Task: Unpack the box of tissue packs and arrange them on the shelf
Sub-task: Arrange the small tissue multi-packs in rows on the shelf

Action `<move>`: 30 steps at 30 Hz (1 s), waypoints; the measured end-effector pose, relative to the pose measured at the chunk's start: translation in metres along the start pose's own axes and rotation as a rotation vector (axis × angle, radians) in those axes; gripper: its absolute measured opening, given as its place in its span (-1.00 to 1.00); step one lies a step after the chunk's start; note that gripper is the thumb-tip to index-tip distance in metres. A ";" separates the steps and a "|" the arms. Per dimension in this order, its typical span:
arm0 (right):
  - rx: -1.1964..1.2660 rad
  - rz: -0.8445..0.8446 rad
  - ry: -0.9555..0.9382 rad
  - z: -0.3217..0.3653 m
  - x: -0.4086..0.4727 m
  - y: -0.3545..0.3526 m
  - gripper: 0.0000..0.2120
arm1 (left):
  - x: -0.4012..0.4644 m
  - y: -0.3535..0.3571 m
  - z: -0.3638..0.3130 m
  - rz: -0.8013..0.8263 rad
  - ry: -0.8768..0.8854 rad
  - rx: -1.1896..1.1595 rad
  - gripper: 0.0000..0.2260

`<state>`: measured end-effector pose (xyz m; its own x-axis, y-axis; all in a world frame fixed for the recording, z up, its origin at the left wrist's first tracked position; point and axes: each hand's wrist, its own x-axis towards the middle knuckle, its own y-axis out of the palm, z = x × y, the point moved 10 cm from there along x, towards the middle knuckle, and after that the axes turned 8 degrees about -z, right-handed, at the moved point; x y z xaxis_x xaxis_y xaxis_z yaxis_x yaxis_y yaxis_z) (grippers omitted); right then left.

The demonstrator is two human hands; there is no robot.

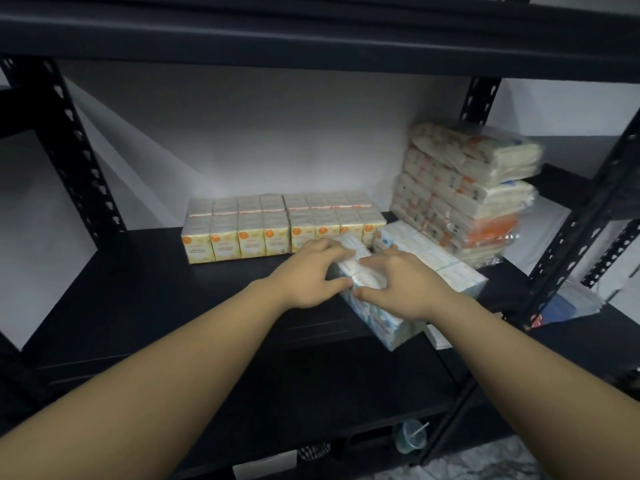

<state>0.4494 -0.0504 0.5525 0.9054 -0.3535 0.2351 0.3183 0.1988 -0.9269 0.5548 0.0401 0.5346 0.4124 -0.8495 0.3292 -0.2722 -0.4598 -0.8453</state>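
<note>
A long blue-and-white tissue pack (381,323) lies slantwise on the black shelf (138,299), its near end past the front edge. My left hand (311,275) grips its left side and top, fingers curled over it. My right hand (398,285) holds its right side, thumb on the top. A second blue-and-white tissue pack (433,254) lies just right of it. Behind, two yellow tissue packs (284,226) with orange dots stand side by side near the back wall. The box is not in view.
A tall stack of orange-and-white tissue bundles (464,192) fills the shelf's right back corner. Black perforated uprights (69,147) frame the bay. An upper shelf beam (311,26) runs overhead. A plastic cup (410,438) stands on the floor below.
</note>
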 end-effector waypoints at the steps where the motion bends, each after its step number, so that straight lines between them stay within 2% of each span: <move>1: 0.020 0.012 0.015 0.002 0.001 0.002 -0.43 | -0.005 0.000 0.006 0.010 -0.020 -0.001 -0.48; 6: 0.107 0.097 0.066 0.015 0.016 0.015 -0.48 | -0.039 -0.017 0.038 -0.007 -0.145 -0.073 -0.57; 10: 0.276 0.101 0.121 0.035 0.031 0.030 -0.51 | -0.063 -0.047 0.067 -0.084 -0.376 -0.318 -0.74; 11: 0.284 0.100 0.125 0.040 0.034 0.032 -0.51 | -0.069 -0.052 0.074 -0.079 -0.424 -0.345 -0.70; 13: 0.285 0.096 0.122 0.049 0.041 0.036 -0.48 | -0.080 -0.057 0.080 -0.024 -0.471 -0.328 -0.48; 15: 0.303 0.087 0.123 0.058 0.046 0.040 -0.45 | -0.090 -0.056 0.077 0.057 -0.486 -0.279 -0.39; 18: 0.296 0.068 0.103 0.071 0.053 0.047 -0.44 | -0.098 -0.051 0.062 0.135 -0.484 -0.299 -0.59; 20: 0.292 0.081 0.090 0.077 0.057 0.053 -0.44 | -0.099 -0.055 0.060 0.127 -0.462 -0.324 -0.60; 22: 0.253 0.085 0.055 0.082 0.060 0.053 -0.39 | -0.100 -0.065 0.069 0.094 -0.470 -0.333 -0.49; 25: 0.098 -0.006 -0.074 0.086 0.062 0.044 -0.37 | -0.104 -0.086 0.097 0.045 -0.514 -0.240 -0.26; 26: 0.074 -0.018 -0.117 0.087 0.061 0.043 -0.38 | -0.105 -0.096 0.104 0.009 -0.513 -0.207 -0.28; 30: 0.097 0.001 -0.190 0.086 0.059 0.057 -0.47 | -0.115 -0.126 0.130 -0.131 -0.496 -0.060 -0.55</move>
<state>0.5454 0.0184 0.5386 0.9396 -0.1759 0.2935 0.3344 0.2894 -0.8969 0.6549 0.2295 0.5483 0.8049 -0.5657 0.1791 -0.2344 -0.5804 -0.7799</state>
